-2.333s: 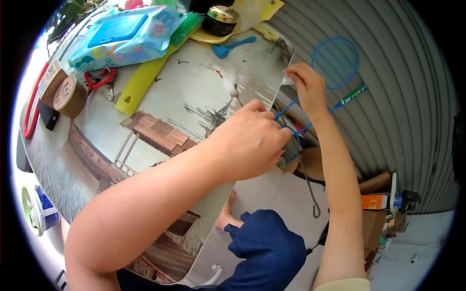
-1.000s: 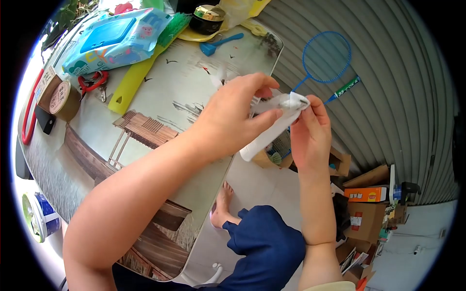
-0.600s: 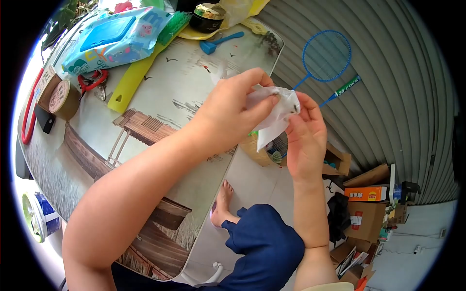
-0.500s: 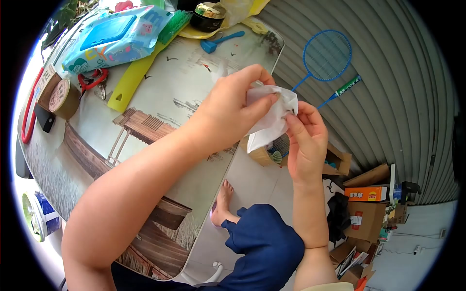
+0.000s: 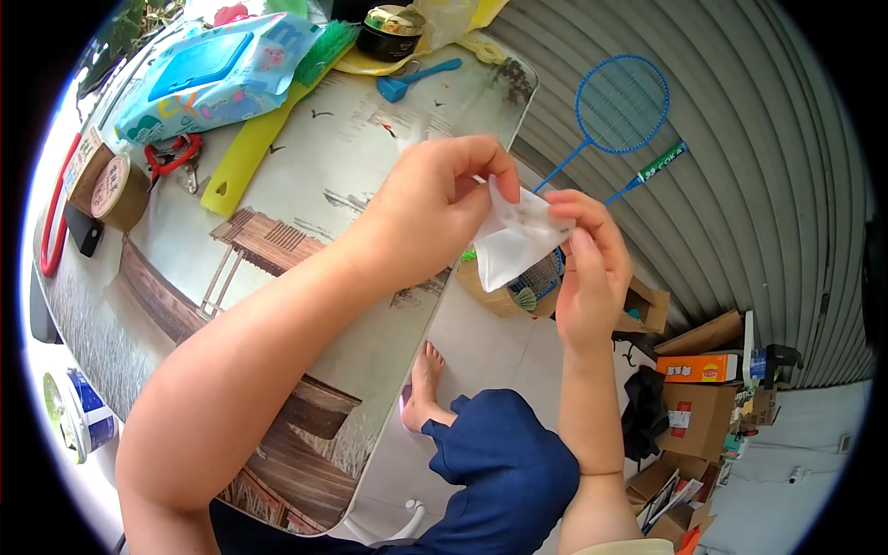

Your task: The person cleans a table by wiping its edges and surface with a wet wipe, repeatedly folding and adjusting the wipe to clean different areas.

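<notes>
White tissue (image 5: 507,254) held up off the counter (image 5: 324,203) edge; our left hand (image 5: 430,208) and right hand (image 5: 592,277) both pinch it, fingers narrow. Tan box (image 5: 486,294) below: racket head (image 5: 548,276), green shuttlecock (image 5: 526,298). Black jar (image 5: 390,42) lidded; wipes pack (image 5: 208,74) flap down. Since the first frame, our hands moved together, tissue now spread.
</notes>
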Available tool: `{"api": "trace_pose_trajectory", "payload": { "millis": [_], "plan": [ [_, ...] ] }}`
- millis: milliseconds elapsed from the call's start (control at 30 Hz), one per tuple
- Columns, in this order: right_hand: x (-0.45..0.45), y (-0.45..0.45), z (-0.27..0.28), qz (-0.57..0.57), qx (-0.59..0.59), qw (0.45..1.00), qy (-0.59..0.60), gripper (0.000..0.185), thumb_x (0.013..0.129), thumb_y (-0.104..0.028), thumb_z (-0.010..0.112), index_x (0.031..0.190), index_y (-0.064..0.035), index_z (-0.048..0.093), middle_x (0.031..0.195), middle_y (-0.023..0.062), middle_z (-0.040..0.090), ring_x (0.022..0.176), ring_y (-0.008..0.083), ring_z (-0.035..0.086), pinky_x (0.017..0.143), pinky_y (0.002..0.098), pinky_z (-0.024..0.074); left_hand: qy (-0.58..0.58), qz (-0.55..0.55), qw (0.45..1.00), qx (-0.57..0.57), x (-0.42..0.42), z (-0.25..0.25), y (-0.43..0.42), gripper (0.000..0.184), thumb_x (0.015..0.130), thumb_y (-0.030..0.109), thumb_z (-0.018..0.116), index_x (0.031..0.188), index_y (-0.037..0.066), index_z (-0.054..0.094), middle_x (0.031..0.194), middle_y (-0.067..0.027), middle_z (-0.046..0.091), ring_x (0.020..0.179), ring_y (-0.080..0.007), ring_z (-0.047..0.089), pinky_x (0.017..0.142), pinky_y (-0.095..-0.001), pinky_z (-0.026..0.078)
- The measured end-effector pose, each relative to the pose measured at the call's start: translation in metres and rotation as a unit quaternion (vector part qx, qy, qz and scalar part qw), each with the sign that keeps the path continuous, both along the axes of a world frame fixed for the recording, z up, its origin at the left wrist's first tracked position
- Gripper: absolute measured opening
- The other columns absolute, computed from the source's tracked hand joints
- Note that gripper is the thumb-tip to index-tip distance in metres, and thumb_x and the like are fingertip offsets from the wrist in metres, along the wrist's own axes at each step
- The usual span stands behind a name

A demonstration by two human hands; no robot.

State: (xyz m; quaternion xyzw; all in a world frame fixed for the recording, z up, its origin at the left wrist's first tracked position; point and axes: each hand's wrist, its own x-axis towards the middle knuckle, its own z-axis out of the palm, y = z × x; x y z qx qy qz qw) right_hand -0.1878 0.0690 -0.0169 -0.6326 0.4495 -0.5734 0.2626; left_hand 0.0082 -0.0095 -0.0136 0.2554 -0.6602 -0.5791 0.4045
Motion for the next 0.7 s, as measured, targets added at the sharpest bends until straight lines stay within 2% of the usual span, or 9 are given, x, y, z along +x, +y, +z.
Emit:
{"api": "trace_pose_trajectory", "payload": {
  "millis": [67, 233, 267, 400, 467, 600, 633, 667, 700],
  "plan": [
    [0.016, -0.003, 0.004, -0.016, 0.060, 0.988, -0.139, 0.013, 0.091, -0.004, 0.067, 0.104, 0.0000, 0.068, 0.119, 0.0079, 0.062, 0.100, 0.0114, 0.059, 0.086, 0.0238, 0.0472, -0.032, -0.011, 0.999, -0.001, 0.002, 0.006, 0.003, 0.019, 0.085, -0.010, 0.046, 0.093, -0.001, 0.062, 0.089, -0.0022, 0.063, 0.079, -0.0071, 0.056, 0.073, -0.0227, 0.047],
    [0.015, -0.002, 0.002, 0.025, 0.166, 0.975, -0.143, 0.020, 0.091, -0.008, 0.069, 0.110, -0.0010, 0.063, 0.115, 0.0067, 0.065, 0.100, 0.0118, 0.061, 0.088, 0.0259, 0.0486, -0.062, -0.018, 0.996, -0.059, -0.003, -0.005, 0.003, 0.016, 0.086, -0.009, 0.051, 0.094, -0.001, 0.062, 0.088, -0.0043, 0.062, 0.080, -0.0103, 0.060, 0.071, -0.0245, 0.050],
    [0.010, -0.003, 0.000, 0.032, 0.205, 0.968, -0.142, 0.023, 0.091, -0.010, 0.069, 0.111, -0.0005, 0.062, 0.113, 0.0068, 0.066, 0.101, 0.0129, 0.062, 0.090, 0.0271, 0.0482, -0.024, 0.028, 0.989, -0.143, -0.008, -0.010, 0.002, 0.017, 0.084, -0.008, 0.054, 0.093, 0.001, 0.064, 0.085, -0.0088, 0.062, 0.076, -0.0199, 0.062, 0.067, -0.0303, 0.049],
    [-0.025, -0.027, -0.018, 0.053, 0.256, 0.929, -0.261, 0.020, 0.092, -0.011, 0.068, 0.110, -0.0016, 0.063, 0.105, 0.0053, 0.067, 0.095, 0.0129, 0.063, 0.084, 0.0273, 0.0498, -0.049, 0.047, 0.982, -0.178, -0.011, -0.009, 0.004, 0.013, 0.085, -0.003, 0.054, 0.093, 0.002, 0.063, 0.086, -0.0104, 0.063, 0.078, -0.0252, 0.062, 0.068, -0.0349, 0.050],
    [-0.043, -0.053, -0.021, -0.040, 0.222, 0.930, -0.292, 0.016, 0.093, -0.012, 0.068, 0.105, -0.0025, 0.065, 0.098, 0.0041, 0.067, 0.087, 0.0139, 0.063, 0.078, 0.0283, 0.0506, -0.066, 0.058, 0.976, -0.201, -0.011, -0.010, 0.006, 0.011, 0.085, -0.001, 0.055, 0.093, 0.002, 0.062, 0.087, -0.0115, 0.064, 0.080, -0.0288, 0.063, 0.069, -0.0379, 0.051],
    [-0.086, -0.128, -0.021, -0.247, 0.046, 0.957, -0.143, 0.018, 0.093, -0.015, 0.069, 0.103, -0.0011, 0.066, 0.093, 0.0031, 0.066, 0.082, 0.0158, 0.063, 0.074, 0.0318, 0.0514, -0.099, 0.079, 0.961, -0.247, -0.013, -0.010, 0.008, 0.009, 0.087, 0.005, 0.056, 0.094, 0.003, 0.061, 0.088, -0.0137, 0.065, 0.083, -0.0359, 0.064, 0.070, -0.0440, 0.052],
    [-0.091, -0.145, -0.018, -0.247, 0.046, 0.957, -0.144, 0.018, 0.093, -0.015, 0.069, 0.103, -0.0011, 0.066, 0.093, 0.0031, 0.066, 0.082, 0.0158, 0.063, 0.074, 0.0318, 0.0514, -0.100, 0.078, 0.961, -0.247, -0.012, -0.010, 0.009, 0.009, 0.087, 0.005, 0.056, 0.094, 0.003, 0.061, 0.088, -0.0137, 0.065, 0.083, -0.0359, 0.064, 0.070, -0.0440, 0.052],
    [-0.095, -0.161, -0.016, -0.278, -0.059, 0.959, 0.023, 0.014, 0.093, -0.014, 0.067, 0.101, -0.0019, 0.066, 0.093, 0.0058, 0.067, 0.083, 0.0182, 0.064, 0.073, 0.0335, 0.0511, -0.100, 0.079, 0.961, -0.245, -0.012, -0.009, 0.009, 0.009, 0.087, 0.005, 0.056, 0.094, 0.003, 0.061, 0.087, -0.0136, 0.065, 0.083, -0.0356, 0.064, 0.070, -0.0438, 0.052],
    [-0.098, -0.171, -0.015, -0.297, -0.161, 0.922, 0.189, 0.011, 0.092, -0.012, 0.066, 0.099, -0.0027, 0.066, 0.093, 0.0085, 0.067, 0.085, 0.0207, 0.066, 0.073, 0.0351, 0.0509, -0.101, 0.080, 0.961, -0.243, -0.012, -0.009, 0.008, 0.009, 0.086, 0.005, 0.056, 0.094, 0.003, 0.061, 0.087, -0.0134, 0.066, 0.083, -0.0353, 0.064, 0.069, -0.0437, 0.051]
  ]
}}
